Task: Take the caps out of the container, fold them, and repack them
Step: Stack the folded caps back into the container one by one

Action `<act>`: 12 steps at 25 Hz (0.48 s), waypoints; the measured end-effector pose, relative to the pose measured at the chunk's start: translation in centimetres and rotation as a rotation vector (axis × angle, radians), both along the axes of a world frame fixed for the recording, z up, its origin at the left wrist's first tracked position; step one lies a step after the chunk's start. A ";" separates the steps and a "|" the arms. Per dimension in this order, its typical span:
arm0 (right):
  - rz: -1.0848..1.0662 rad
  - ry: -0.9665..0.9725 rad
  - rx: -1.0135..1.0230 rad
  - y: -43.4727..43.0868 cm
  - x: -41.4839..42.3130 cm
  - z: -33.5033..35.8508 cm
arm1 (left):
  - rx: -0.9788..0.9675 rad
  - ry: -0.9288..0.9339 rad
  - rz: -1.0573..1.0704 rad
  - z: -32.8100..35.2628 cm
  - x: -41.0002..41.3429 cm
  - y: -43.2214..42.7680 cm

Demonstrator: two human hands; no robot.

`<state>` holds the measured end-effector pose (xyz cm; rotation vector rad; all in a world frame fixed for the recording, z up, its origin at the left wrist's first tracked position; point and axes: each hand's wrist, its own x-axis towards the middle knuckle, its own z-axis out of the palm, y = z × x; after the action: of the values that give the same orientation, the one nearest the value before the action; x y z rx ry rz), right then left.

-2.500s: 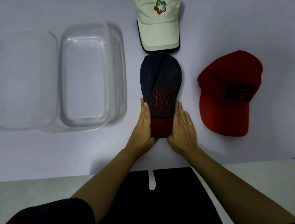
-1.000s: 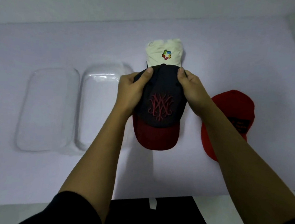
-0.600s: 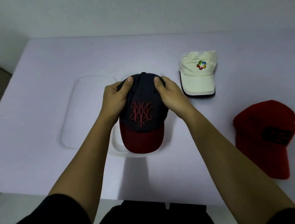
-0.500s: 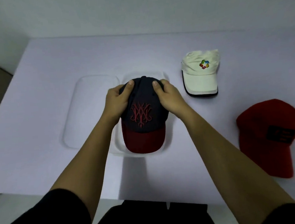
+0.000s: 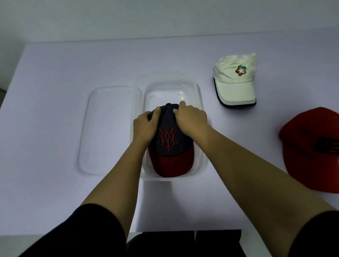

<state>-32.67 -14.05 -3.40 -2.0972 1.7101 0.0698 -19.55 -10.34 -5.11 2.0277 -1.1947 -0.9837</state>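
Navy cap (image 5: 170,142) lies inside the clear container (image 5: 199,94), my left hand (image 5: 144,127) and right hand (image 5: 192,120) gripping its crown. I should press it flat.

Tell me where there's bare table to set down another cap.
Bare table lies left of the lid and along the far edge behind the container. The right side is crowded by the white cap and red cap; the dark cap covers the container's near half.

a bare indoor room, kind unclear — just a plain white table (image 5: 62,71) with a blank grey wall (image 5: 155,9) behind.
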 end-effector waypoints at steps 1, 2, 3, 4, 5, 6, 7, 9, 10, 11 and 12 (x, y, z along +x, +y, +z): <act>0.004 0.033 0.000 0.0 0.3 -0.3 | 0.006 -0.032 -0.009 -0.4 0.1 -0.2; 0.003 0.063 0.005 0.0 0.5 -0.7 | 0.007 -0.061 -0.018 -0.6 0.1 -0.4; -0.001 0.090 0.023 0.1 0.7 -0.8 | 0.007 -0.084 -0.027 -0.7 0.1 -0.4; 0.000 0.111 0.059 0.2 0.9 -0.9 | -0.002 -0.097 -0.030 -0.7 0.1 -0.4; 0.018 0.129 0.095 0.3 1.1 -1.0 | -0.016 -0.107 -0.027 -0.7 0.1 -0.4; 0.048 0.147 0.112 0.4 1.1 -1.0 | -0.033 -0.112 -0.024 -0.7 0.1 -0.4; 0.086 0.162 0.102 0.6 1.0 -1.0 | -0.050 -0.115 -0.030 -0.7 0.0 -0.5; 0.128 0.110 0.055 0.9 0.6 -0.6 | -0.086 -0.132 -0.053 -0.9 0.0 -0.6; 0.142 0.050 0.021 0.9 0.3 -0.2 | -0.124 -0.146 -0.044 -0.9 -0.1 -0.8; 0.143 -0.019 -0.017 0.8 0.0 0.4 | -0.178 -0.164 -0.011 -0.7 -0.3 -1.0; 0.132 -0.086 -0.051 0.5 -0.3 1.0 | -0.242 -0.167 0.044 -0.1 -0.7 -1.3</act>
<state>-33.00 -13.52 -2.44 -2.2155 1.5385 -0.0250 -20.28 -11.66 -5.24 1.9620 -1.2818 -0.6246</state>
